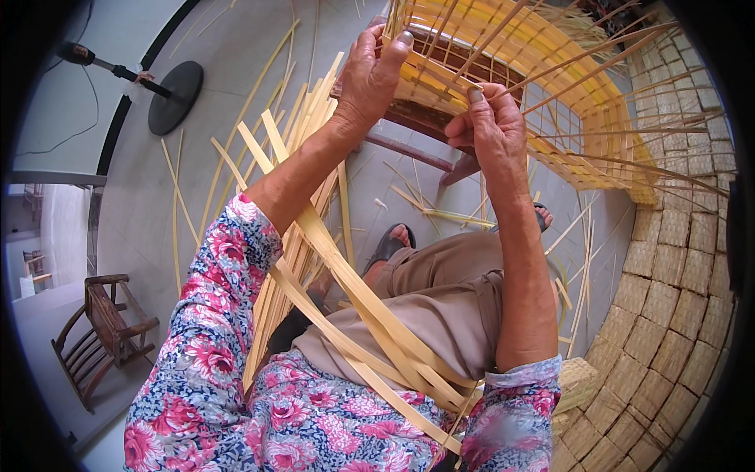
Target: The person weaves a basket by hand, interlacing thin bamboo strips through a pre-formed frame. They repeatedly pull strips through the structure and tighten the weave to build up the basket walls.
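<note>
Ahead of me an openwork bamboo basket [594, 126] rests on its side on a dark red wooden stool [409, 153], with long loose stakes sticking out to the right. My left hand [371, 79] is closed on a pale bamboo strip [435, 69] at the basket's near edge, thumb on top. Farther right, my right hand [495, 130] pinches the same strip between thumb and forefinger, its other fingers curled. The strip runs between the two hands, across the upright stakes. Several wide bamboo splints [338, 267] lie over my lap, beneath my left forearm.
A thick bundle of splints [267, 330] leans at my left side. Bamboo scraps [425, 208] litter the grey floor. Stacked woven blocks [661, 299] line the right. At left stand a small wooden chair [110, 322] and a round black stand base [175, 98].
</note>
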Tool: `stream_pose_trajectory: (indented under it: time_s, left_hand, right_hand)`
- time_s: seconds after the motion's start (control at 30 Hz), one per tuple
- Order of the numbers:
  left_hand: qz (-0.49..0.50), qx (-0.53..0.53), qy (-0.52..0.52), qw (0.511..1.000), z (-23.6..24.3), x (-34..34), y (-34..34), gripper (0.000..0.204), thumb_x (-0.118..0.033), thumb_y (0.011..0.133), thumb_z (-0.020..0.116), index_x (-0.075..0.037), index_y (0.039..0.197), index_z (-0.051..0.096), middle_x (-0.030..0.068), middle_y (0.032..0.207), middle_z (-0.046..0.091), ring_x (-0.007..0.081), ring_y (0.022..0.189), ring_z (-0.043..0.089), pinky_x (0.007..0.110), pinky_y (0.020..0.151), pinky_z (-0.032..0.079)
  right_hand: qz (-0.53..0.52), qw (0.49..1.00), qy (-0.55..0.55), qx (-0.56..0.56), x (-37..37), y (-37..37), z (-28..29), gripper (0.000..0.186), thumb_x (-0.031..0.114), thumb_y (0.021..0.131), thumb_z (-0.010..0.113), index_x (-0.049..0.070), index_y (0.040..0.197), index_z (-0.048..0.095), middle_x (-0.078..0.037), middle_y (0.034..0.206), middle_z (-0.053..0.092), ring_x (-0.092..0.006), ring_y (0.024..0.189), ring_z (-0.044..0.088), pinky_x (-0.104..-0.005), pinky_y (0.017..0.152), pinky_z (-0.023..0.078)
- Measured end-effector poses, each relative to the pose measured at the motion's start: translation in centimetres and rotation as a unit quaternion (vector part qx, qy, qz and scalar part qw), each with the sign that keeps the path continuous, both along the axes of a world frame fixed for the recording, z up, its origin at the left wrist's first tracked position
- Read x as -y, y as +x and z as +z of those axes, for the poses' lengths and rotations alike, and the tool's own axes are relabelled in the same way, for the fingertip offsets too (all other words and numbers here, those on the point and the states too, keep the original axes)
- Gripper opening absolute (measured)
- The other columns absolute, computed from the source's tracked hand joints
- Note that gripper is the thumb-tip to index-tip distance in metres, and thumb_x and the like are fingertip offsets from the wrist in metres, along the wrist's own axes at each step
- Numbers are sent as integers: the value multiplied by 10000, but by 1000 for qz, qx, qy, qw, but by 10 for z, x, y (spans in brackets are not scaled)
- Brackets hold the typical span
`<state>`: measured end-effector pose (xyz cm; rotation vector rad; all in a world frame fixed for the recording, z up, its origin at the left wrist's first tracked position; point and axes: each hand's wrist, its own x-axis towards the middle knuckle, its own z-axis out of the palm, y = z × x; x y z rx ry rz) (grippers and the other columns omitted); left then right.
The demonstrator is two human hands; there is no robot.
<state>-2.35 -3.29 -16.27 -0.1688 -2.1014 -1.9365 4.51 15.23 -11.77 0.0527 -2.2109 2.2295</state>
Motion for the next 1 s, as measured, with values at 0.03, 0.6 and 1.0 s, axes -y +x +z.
stream_pose_trajectory:
  time_s: [0.03,0.6,1.0]
  left_hand:
    - [-3,-1,1,1000,1,0,1,818,-633,924,536,65,1347,473,217,1229,542,262,1140,575,370,1014,452]
    - [-12,-8,60,998,-5,0,5,759,-597,926,586,47,1319,501,183,1192,580,218,1099,586,333,971,467]
    - [-20,31,40,999,18,-4,23,637,-624,910,536,-63,1211,509,138,1075,615,203,1094,596,346,970,450]
  right_hand:
    - [-1,1000,-2,3,0,1,1,240,288,1068,544,51,1076,575,-54,671,656,-84,574,608,-220,543,512]
    - [1,1000,10,2,3,1,2,206,268,1060,560,63,1080,571,-50,665,656,-75,576,609,-214,532,502]
    - [20,1000,18,3,4,1,5,192,246,1056,565,62,1112,568,-54,671,664,-75,578,614,-215,535,507]
